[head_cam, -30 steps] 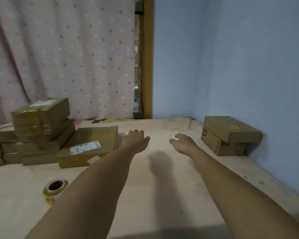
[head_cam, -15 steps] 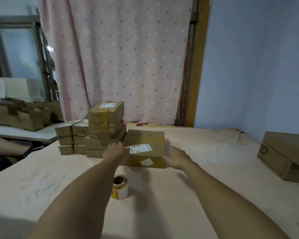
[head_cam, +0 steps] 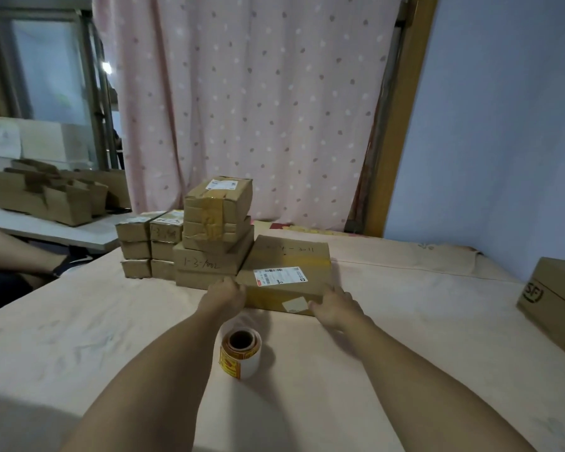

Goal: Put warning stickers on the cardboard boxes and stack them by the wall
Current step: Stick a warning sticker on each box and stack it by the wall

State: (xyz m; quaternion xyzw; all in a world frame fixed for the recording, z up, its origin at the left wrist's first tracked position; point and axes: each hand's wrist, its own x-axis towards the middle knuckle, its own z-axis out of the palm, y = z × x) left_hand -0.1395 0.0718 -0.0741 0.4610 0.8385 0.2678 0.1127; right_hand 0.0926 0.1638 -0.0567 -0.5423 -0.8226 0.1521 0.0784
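A flat cardboard box (head_cam: pixel 287 256) with a white shipping label lies on the table in front of a pile of smaller cardboard boxes (head_cam: pixel 209 236). My left hand (head_cam: pixel 224 293) holds its near left corner. My right hand (head_cam: pixel 335 305) holds its near right corner, thumb on the front face beside a pale patch. A roll of warning stickers (head_cam: pixel 242 352), yellow and red on white backing, stands on the table between my forearms. One brown box (head_cam: pixel 555 308) sits by the blue wall at the right edge.
The table (head_cam: pixel 111 337) is covered in pale cloth. A dotted pink curtain (head_cam: pixel 248 109) hangs behind the pile. Open cartons (head_cam: pixel 46 197) rest on a side bench at the left, and another person's arm (head_cam: pixel 13 256) reaches in there.
My view swung left from the box by the wall to the pile. Both hands went from hovering over the bare table to the flat box's near corners.
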